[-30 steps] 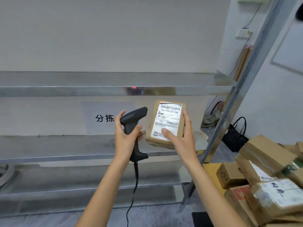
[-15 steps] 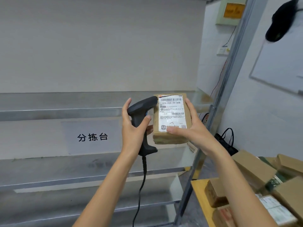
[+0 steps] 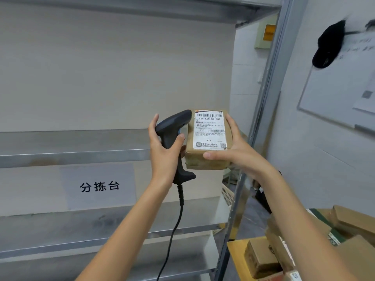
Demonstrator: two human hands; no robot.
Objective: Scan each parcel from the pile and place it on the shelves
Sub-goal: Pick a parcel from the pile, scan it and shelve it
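A black corded scanner (image 3: 172,138) is gripped in the left hand (image 3: 165,157), its head touching the left edge of the parcel (image 3: 208,148). The parcel, a brown box with its white label (image 3: 210,129) facing up, is grasped by the right hand (image 3: 236,154) and held in the air before the right end of the metal shelves (image 3: 77,155). More parcels are piled (image 3: 312,248) at the lower right, beside the shelf upright (image 3: 263,94).

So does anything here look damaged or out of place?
Nothing stands out. The parcel in the right hand looks intact, its label flat and readable. The left hand grips the scanner beside it. The pile of boxes is loosely heaped.
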